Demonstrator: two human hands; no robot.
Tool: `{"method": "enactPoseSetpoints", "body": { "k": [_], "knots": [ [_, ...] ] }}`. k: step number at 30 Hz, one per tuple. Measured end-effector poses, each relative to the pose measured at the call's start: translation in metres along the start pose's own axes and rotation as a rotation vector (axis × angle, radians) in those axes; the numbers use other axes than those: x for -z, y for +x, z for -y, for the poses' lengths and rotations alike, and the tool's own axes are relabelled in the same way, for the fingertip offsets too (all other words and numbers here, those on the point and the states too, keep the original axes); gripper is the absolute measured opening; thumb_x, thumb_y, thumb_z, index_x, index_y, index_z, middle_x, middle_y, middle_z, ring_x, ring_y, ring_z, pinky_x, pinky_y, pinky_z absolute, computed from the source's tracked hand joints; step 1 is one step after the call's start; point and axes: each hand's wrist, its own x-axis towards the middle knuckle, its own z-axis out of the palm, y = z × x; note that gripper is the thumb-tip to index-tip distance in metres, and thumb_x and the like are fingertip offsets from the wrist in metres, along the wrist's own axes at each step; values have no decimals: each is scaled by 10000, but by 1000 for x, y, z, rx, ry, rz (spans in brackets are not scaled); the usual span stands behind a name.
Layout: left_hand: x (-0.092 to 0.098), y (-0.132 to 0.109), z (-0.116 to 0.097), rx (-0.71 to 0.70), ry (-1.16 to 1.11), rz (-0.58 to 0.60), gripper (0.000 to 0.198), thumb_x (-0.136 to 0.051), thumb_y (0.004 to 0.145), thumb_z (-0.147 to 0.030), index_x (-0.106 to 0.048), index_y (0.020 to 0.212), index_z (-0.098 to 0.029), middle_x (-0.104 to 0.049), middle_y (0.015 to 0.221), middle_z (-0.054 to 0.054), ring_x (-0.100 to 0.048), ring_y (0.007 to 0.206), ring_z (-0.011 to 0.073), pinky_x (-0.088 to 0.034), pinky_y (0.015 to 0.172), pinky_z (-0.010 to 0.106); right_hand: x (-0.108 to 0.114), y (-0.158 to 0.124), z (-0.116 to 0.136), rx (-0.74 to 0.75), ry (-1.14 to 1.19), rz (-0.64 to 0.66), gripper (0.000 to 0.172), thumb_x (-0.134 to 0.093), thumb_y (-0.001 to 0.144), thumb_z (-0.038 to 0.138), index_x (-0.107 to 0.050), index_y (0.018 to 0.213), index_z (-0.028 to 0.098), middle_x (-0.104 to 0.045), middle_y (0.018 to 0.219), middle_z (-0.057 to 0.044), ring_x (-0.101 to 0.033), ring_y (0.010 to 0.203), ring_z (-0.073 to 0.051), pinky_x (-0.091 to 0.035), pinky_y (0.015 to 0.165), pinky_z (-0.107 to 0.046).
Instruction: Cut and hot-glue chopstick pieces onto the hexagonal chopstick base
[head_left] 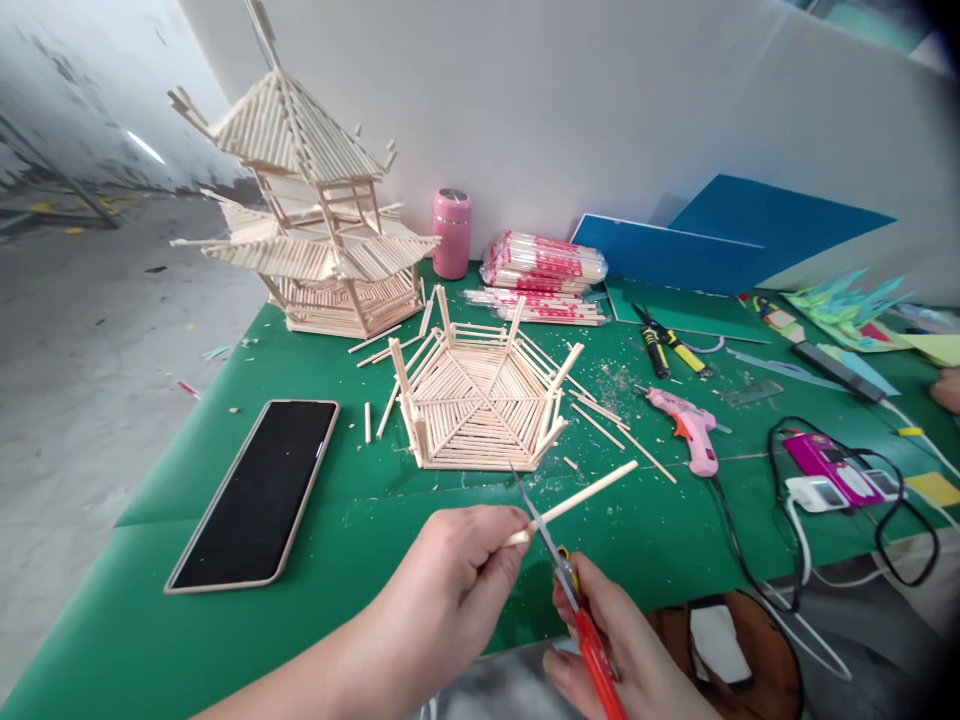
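Watching remotely, I see the left hand (457,580), nearer, its grip pinched on a pale stick (592,492) slanting away rightward above the green bench (360,510); the right hand (630,640) grips scissors (591,640), blades crossing the stick, perhaps touching

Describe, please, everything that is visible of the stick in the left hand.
The stick is slim, straight, pale and looks wooden. The left hand pinches it near one end, hiding part of it; the longer part slants away to the right above the green table. A blade of the scissors in the right hand crosses it beyond the grip; whether it cuts is unclear.
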Motion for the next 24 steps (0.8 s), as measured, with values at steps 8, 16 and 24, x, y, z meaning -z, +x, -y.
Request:
{"method": "enactPoseSetpoints", "body": {
  "k": [8, 16, 24],
  "knots": [
    [5, 2, -3, 139, -172, 86, 329, -349, 890, -294, -503, 632, -159, -403, 584, -33, -346, 554, 100, -290, 505, 226, -2, 15, 11, 110, -123, 124, 269, -681, 565, 323, -518, 756, 225, -456, 617, 32, -408, 511, -102, -360, 434, -201],
    [24, 1, 5, 240, -400, -354, 237, -482, 841, -351, -558, 717, -164, -368, 555, -52, -296, 502, 81, -232, 450, 208, 35, 17, 29, 239, -615, 5, 334, -657, 647, 339, -541, 930, 205, -580, 741, -18, -551, 610, -152, -464, 559, -246],
    [-8, -2, 16, 459, -515, -115, 289, -459, 834, -386, -594, 816, -131, -332, 483, -75, -260, 460, 75, -179, 431, 214, 91, 63, 21, 459, -1412, -94, 446, -608, 678, 309, -554, 1072, 106, -597, 1076, -160, -551, 1011, -306, -455, 850, -426]
  ]
}}
